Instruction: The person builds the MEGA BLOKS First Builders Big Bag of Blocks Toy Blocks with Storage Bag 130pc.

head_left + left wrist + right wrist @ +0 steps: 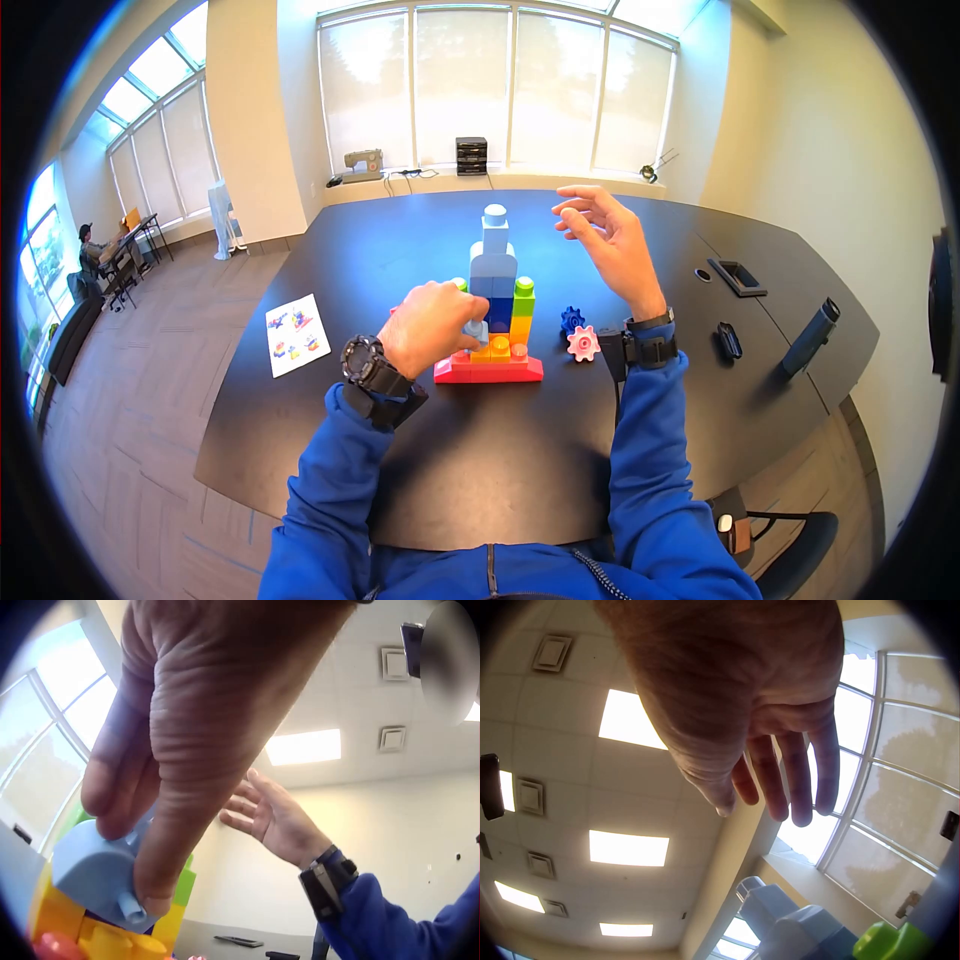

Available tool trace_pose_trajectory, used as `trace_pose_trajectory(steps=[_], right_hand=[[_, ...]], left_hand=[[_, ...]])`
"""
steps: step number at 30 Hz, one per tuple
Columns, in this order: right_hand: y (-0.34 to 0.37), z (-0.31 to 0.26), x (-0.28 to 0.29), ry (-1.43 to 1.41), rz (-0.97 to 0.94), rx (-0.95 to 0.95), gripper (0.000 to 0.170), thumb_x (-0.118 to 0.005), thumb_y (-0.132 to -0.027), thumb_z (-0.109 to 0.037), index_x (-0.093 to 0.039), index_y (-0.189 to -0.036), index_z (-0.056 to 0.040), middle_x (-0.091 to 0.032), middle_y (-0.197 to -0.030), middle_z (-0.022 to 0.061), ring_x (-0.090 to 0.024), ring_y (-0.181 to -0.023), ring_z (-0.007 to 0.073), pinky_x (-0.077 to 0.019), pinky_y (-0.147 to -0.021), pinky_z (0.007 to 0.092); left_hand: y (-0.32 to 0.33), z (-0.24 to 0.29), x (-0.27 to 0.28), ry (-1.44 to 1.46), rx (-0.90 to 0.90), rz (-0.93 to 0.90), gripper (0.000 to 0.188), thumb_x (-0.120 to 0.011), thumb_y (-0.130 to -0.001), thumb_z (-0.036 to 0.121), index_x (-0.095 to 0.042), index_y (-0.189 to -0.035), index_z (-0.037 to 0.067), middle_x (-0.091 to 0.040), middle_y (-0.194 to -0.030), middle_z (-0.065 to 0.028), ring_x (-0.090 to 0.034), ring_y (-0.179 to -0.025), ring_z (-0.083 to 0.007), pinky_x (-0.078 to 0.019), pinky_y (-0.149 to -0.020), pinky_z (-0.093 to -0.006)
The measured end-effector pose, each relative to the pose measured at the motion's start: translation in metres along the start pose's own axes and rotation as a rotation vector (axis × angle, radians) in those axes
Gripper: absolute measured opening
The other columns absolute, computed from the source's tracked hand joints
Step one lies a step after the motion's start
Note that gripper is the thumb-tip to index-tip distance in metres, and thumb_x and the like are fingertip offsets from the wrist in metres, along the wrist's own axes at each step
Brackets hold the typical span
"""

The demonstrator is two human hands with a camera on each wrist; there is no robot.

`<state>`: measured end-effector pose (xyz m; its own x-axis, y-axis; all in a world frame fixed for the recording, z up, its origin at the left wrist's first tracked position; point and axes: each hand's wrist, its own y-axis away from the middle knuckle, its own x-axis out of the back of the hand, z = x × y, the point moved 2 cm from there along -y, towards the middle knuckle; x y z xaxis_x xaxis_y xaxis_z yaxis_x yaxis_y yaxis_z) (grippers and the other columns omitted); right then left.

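A tower of toy building blocks [493,262] stands on a long red base [488,371], with light blue blocks stacked at its top. Yellow and green blocks [522,310] flank its dark blue middle. My left hand [432,326] pinches a light blue block with a round side peg [96,871] between thumb and fingers, low at the tower's front, just over the yellow blocks [112,941]. Raised in the air to the right of the tower, my right hand [608,240] holds nothing, its fingers loosely spread. Blue [572,320] and pink [582,343] toy gears lie on the table below it.
A printed picture sheet [297,335] lies on the dark table [460,480] at left. Toward the right are a black case [728,342], a dark bottle [811,338] and a table socket opening [737,278]. Another person [95,250] sits far off at left.
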<state>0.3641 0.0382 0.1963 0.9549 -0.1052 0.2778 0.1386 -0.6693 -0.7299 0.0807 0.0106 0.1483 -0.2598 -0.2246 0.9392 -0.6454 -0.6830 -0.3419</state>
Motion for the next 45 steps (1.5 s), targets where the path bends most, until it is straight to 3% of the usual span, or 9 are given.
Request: trace_pose_trajectory(steps=[20,30,32,34,37,39,42,44,45], right_hand=[[0.001,0.002,-0.001,0.007,-0.024,-0.010,0.029,-0.076,-0.111,-0.024,-0.079,-0.132,-0.0036,-0.083,-0.108,0.0088,-0.079,-0.101,0.0168,-0.0635,-0.087,0.0330],[0.001,0.004,-0.006,0.029,-0.039,-0.021,0.028,-0.075,-0.111,-0.023,-0.079,-0.131,-0.0032,-0.083,-0.109,0.0092,-0.079,-0.101,0.0166,-0.0632,-0.089,0.0335],[-0.003,0.001,-0.006,0.035,-0.043,-0.015,0.028,-0.076,-0.111,-0.023,-0.079,-0.131,-0.0033,-0.083,-0.109,0.0090,-0.079,-0.101,0.0164,-0.0633,-0.089,0.0334],[-0.002,0.001,-0.002,0.025,-0.031,-0.008,0.028,-0.076,-0.110,-0.023,-0.079,-0.130,-0.0033,-0.083,-0.107,0.0084,-0.079,-0.100,0.0157,-0.0635,-0.089,0.0328],[0.000,0.001,0.002,-0.020,-0.018,-0.004,0.028,-0.077,-0.110,-0.023,-0.079,-0.130,-0.0031,-0.083,-0.106,0.0080,-0.078,-0.098,0.0152,-0.0636,-0.089,0.0324],[0.001,0.002,0.001,-0.010,-0.017,-0.012,0.028,-0.077,-0.110,-0.023,-0.079,-0.130,-0.0030,-0.083,-0.106,0.0078,-0.078,-0.098,0.0152,-0.0635,-0.089,0.0322],[0.000,-0.001,-0.005,-0.005,-0.033,-0.013,0.028,-0.077,-0.110,-0.024,-0.079,-0.130,-0.0030,-0.083,-0.105,0.0077,-0.079,-0.098,0.0152,-0.0633,-0.088,0.0320],[0.000,-0.004,-0.005,0.004,-0.040,-0.009,0.028,-0.077,-0.110,-0.024,-0.079,-0.129,-0.0030,-0.083,-0.106,0.0077,-0.079,-0.098,0.0152,-0.0632,-0.088,0.0321],[0.001,-0.005,-0.006,0.010,-0.036,-0.009,0.028,-0.077,-0.110,-0.024,-0.079,-0.129,-0.0031,-0.083,-0.106,0.0079,-0.079,-0.098,0.0152,-0.0631,-0.088,0.0322]], left_hand=[[-0.005,-0.001,-0.025,-0.120,-0.067,0.012,0.021,-0.090,-0.086,0.025,-0.083,-0.089,0.005,-0.071,-0.103,-0.0120,-0.075,-0.094,-0.0371,-0.0624,-0.085,-0.0494],[-0.001,0.005,-0.025,-0.202,-0.039,0.040,0.023,-0.089,-0.090,0.027,-0.084,-0.095,0.006,-0.075,-0.105,-0.0113,-0.078,-0.094,-0.0360,-0.0644,-0.085,-0.0468],[0.005,-0.004,0.000,0.020,-0.096,0.130,0.023,-0.087,-0.093,0.029,-0.087,-0.098,0.007,-0.079,-0.105,-0.0118,-0.079,-0.095,-0.0348,-0.0643,-0.083,-0.0451],[0.010,-0.016,0.027,0.098,0.022,0.215,0.018,-0.082,-0.095,0.025,-0.087,-0.095,0.007,-0.080,-0.098,-0.0114,-0.079,-0.081,-0.0306,-0.0623,-0.075,-0.0433],[0.015,-0.061,0.027,0.044,0.041,0.333,0.018,-0.081,-0.096,0.022,-0.086,-0.090,0.006,-0.079,-0.092,-0.0115,-0.078,-0.073,-0.0274,-0.0618,-0.072,-0.0419],[0.017,-0.096,0.009,0.090,0.300,0.102,0.022,-0.079,-0.097,0.027,-0.085,-0.106,0.008,-0.080,-0.101,-0.0123,-0.079,-0.096,-0.0355,-0.0637,-0.084,-0.0479],[0.021,-0.159,-0.073,0.015,0.163,0.262,0.039,-0.082,-0.096,0.028,-0.078,-0.128,0.006,-0.079,-0.120,-0.0153,-0.077,-0.112,-0.0381,-0.0626,-0.098,-0.0501],[0.028,-0.175,-0.120,-0.013,0.141,0.277,0.057,-0.083,-0.095,0.033,-0.070,-0.143,0.004,-0.074,-0.138,-0.0151,-0.071,-0.127,-0.0399,-0.0589,-0.111,-0.0517],[0.027,-0.178,-0.132,0.026,0.198,0.190,0.055,-0.084,-0.093,0.035,-0.074,-0.142,0.011,-0.073,-0.138,-0.0137,-0.070,-0.129,-0.0381,-0.0608,-0.110,-0.0503]])
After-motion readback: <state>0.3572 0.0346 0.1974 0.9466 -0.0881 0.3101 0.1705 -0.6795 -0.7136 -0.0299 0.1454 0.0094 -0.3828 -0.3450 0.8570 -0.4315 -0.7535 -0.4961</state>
